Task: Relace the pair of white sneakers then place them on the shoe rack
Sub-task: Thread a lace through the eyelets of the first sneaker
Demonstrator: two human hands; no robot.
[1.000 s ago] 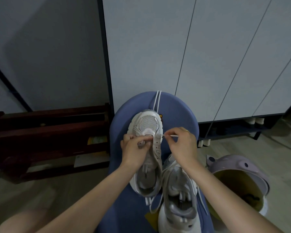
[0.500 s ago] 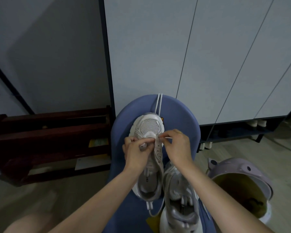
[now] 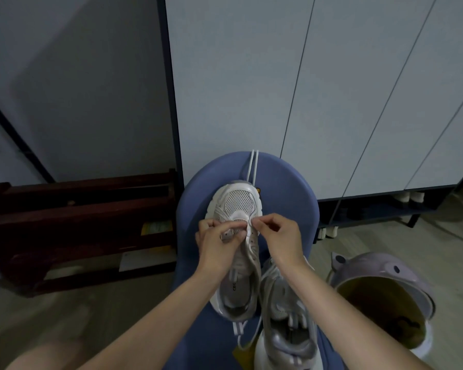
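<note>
A white sneaker (image 3: 238,201) lies toe-away on a blue chair seat (image 3: 286,188). My left hand (image 3: 219,241) grips its left eyelet flap near the toe. My right hand (image 3: 277,235) pinches a white lace end at the first right eyelet; the two hands almost touch. A doubled white lace (image 3: 252,166) runs from the toe over the seat's far edge. The second white sneaker (image 3: 286,311) lies nearer me on the right, partly under my right forearm, its laces loose.
A dark wooden shoe rack (image 3: 78,209) stands low on the left against the grey wall. White cabinet doors (image 3: 332,89) rise behind the chair. A lilac bin (image 3: 380,273) with an open mouth sits on the floor at right.
My right hand, which held the lace end out to the right a second ago, has come in to the eyelet by my left hand. The view has tilted slightly.
</note>
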